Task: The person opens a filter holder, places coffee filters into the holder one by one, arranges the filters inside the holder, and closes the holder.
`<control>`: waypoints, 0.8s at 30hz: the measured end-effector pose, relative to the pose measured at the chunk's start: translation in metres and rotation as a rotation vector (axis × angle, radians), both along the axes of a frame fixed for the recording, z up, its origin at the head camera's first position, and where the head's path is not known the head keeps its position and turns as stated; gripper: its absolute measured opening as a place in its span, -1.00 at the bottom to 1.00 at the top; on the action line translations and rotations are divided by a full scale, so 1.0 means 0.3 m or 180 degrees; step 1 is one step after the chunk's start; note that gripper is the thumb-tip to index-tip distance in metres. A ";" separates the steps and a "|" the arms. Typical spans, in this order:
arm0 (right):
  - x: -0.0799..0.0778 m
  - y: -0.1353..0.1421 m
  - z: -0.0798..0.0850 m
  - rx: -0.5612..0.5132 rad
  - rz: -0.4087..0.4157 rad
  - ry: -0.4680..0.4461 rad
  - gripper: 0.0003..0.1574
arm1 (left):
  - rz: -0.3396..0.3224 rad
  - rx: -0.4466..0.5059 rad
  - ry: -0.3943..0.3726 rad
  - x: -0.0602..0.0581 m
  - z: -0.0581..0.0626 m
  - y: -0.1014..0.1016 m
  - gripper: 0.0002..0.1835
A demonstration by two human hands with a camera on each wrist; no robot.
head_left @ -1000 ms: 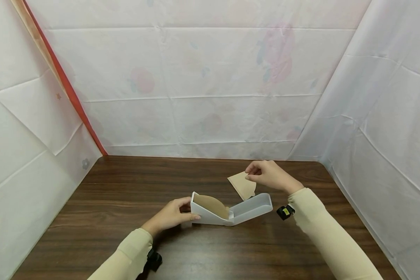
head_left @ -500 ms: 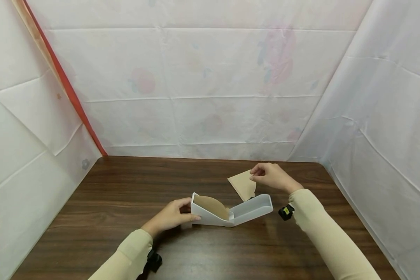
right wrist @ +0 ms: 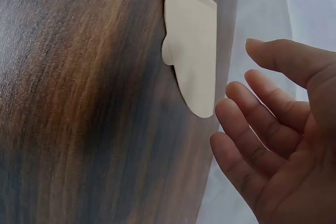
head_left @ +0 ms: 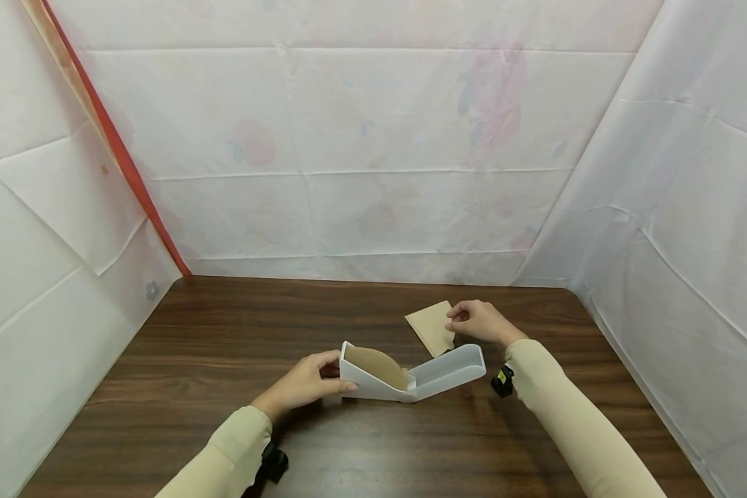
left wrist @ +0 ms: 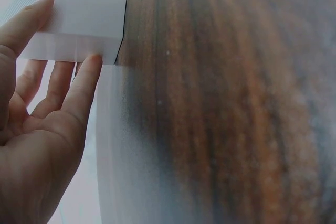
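A white box [head_left: 371, 391] with its lid [head_left: 449, 369] swung back to the right stands on the table. Tan coffee filters [head_left: 373, 364] with a curved top edge fill it. My left hand [head_left: 303, 384] grips the box's left end, thumb on the near side; in the left wrist view the fingertips touch the end wall [left wrist: 68, 47]. Behind the lid lies a loose tan coffee filter [head_left: 429, 329], seen flat on the wood in the right wrist view. Beside its right edge hovers my right hand [head_left: 482, 322], fingers loosely bent and holding nothing.
The dark wooden table [head_left: 255, 325] runs back to a white patterned sheet [head_left: 373, 221]. More white sheeting [head_left: 678, 242] rises along the right side and also the left. A red strip [head_left: 127, 169] runs down the back left corner.
My right hand has shifted slightly right and toward me, off the loose coffee filter's upper part. The filter, the box and my left hand have stayed put.
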State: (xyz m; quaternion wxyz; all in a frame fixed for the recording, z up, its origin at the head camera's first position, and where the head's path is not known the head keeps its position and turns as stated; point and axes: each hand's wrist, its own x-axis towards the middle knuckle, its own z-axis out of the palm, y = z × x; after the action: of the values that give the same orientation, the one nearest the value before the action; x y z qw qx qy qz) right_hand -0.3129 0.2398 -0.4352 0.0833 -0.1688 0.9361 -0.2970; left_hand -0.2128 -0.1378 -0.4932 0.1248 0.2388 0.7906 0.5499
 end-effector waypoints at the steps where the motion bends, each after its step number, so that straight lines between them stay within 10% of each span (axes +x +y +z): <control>1: -0.001 0.002 -0.002 0.0004 -0.0015 -0.0016 -0.64 | -0.0001 0.0000 0.0013 0.000 0.001 0.000 -0.57; 24: -0.051 0.015 -0.075 -0.0003 -0.0441 -0.0355 -0.64 | 0.0036 0.0003 -0.0043 0.007 0.004 0.003 -0.55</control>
State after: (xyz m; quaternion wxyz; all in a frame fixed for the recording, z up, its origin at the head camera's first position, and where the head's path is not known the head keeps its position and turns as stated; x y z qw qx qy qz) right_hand -0.3281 0.2443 -0.4576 0.1145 -0.0868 0.9394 -0.3114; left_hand -0.2107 -0.1370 -0.4920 0.1269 0.2307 0.7908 0.5526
